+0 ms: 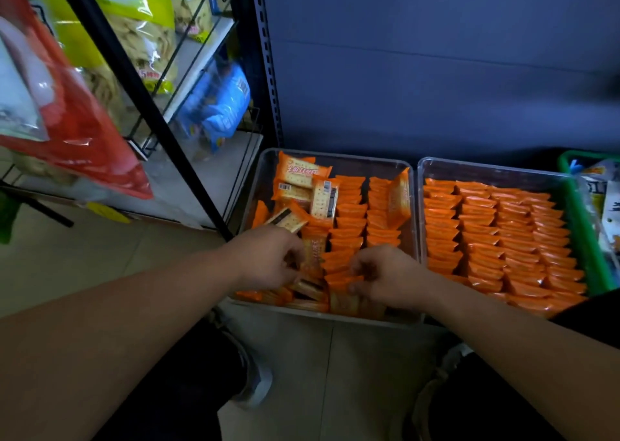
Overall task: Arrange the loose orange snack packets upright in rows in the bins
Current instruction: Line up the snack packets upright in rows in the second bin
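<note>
Head view: two clear plastic bins sit side by side on the tiled floor, against a dark wall panel. I read the left bin as partly sorted. Upright rows of orange snack packets fill its centre and right. Loose packets lie flat or tilted in a heap at its far left corner, and more lie flat along its near edge. One packet leans tilted against the right wall. The right bin is filled with upright orange packets in four rows.

Both hands are inside the near half of the left bin, close together but not touching. The left hand has its fingers curled, with the tips on a face-up orange packet. I cannot tell whether it grips that packet or only touches it. The right hand pinches a few upright packets between thumb and fingers at the near end of a row.

A green basket of other snacks stands just beside the right bin. A wire rack at left carries a blue bag and yellow bags.
</note>
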Demonstrator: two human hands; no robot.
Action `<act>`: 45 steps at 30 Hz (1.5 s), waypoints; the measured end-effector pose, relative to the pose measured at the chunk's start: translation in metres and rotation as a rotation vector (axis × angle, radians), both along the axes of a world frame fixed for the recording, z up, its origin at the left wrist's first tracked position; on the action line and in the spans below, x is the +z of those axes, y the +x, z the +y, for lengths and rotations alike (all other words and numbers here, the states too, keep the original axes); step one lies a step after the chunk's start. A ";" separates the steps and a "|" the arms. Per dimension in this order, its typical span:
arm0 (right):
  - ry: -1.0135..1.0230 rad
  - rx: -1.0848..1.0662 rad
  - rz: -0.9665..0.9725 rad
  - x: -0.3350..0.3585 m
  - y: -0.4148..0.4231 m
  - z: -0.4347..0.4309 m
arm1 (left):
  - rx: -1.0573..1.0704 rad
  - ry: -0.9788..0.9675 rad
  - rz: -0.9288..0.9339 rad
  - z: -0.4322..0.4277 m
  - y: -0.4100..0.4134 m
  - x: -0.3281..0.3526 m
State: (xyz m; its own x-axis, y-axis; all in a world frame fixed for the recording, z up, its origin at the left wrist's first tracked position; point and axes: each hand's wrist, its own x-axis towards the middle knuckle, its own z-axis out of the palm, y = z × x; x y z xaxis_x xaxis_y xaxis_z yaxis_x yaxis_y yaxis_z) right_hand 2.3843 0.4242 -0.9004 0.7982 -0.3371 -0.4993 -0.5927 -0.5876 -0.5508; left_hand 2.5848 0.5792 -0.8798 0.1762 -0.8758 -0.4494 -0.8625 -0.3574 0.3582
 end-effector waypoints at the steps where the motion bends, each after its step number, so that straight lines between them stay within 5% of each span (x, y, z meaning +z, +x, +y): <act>1: -0.083 0.069 0.009 0.000 0.000 -0.001 | -0.075 -0.043 -0.065 -0.003 0.001 -0.002; 5: -0.344 0.281 0.046 -0.001 0.005 -0.006 | -0.320 -0.067 -0.192 -0.015 0.000 -0.019; 15: -0.380 0.347 -0.123 -0.013 0.009 -0.010 | -0.642 0.181 -0.454 -0.035 -0.012 -0.054; 20: -0.394 0.475 -0.060 -0.018 0.017 -0.009 | -0.566 0.149 -0.504 -0.032 -0.012 -0.048; 30: -0.367 0.372 0.058 -0.018 0.020 -0.008 | -0.471 0.058 -0.465 -0.023 -0.001 -0.036; 39: -0.510 0.412 0.075 -0.022 0.023 -0.003 | -0.419 0.154 -0.404 -0.022 -0.002 -0.021; 45: -0.370 0.291 -0.047 -0.018 0.017 -0.009 | -0.148 -0.107 -0.131 -0.025 -0.030 -0.033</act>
